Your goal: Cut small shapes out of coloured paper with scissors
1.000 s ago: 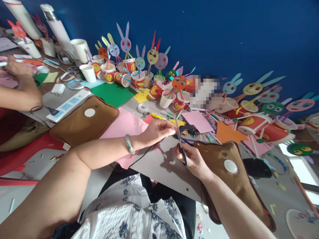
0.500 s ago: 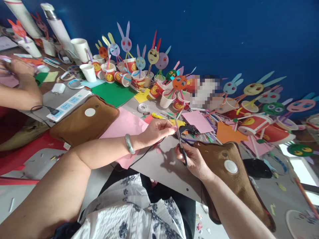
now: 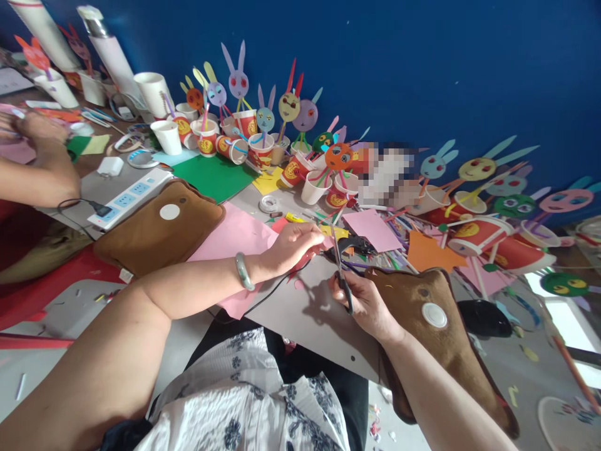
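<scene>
Head view: snipping at the table [image 3: 286,313]

A big pink sheet [image 3: 237,235] lies on it, and the paper bunnies [image 3: 238,83] behind look done. The right hand [image 3: 364,300] is curled around scissors [image 3: 341,275]. The left hand [image 3: 291,247] pinches a pink scrap [image 3: 327,243] at its fingertips, right beside the blades [image 3: 335,242]; the scrap looks unfinished. A small pink dot [image 3: 298,284], seemingly cut out, lies below.

Decently bright, soft shadows on the smooth grey tabletop [image 3: 295,319] mid-frame, blown-out glare far right, edges super stretched.
</scene>
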The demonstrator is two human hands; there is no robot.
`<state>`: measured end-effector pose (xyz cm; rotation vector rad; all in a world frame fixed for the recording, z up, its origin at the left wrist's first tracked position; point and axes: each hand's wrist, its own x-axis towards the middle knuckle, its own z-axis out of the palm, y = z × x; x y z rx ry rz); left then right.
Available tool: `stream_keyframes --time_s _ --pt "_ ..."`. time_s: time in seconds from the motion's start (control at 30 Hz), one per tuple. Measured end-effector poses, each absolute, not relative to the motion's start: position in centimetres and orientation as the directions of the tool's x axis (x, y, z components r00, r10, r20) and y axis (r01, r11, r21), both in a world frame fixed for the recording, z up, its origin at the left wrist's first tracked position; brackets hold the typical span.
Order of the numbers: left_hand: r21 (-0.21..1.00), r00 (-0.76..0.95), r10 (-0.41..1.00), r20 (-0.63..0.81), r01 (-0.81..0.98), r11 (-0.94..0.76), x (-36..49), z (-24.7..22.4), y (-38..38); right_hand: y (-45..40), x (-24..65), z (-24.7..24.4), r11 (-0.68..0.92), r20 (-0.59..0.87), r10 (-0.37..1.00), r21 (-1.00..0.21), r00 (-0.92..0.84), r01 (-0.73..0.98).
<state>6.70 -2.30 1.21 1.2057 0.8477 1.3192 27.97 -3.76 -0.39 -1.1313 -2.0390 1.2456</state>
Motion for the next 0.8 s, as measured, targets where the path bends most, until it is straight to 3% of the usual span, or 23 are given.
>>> stream_keyframes --time_s 0.5,0.8 --pt "0.963 0.23 0.961 0.154 -0.252 -0.094 6.76 0.47 -2.37 -3.73 27.83 -0.09 0.242 -0.011 0.832 -0.892 -0.554 0.381" --pt "0.964 0.211 0.963 0.17 -0.236 -0.118 6.75 0.63 -2.36 -3.71 27.93 -0.42 0.224 -0.012 0.832 -0.907 -0.555 0.357"
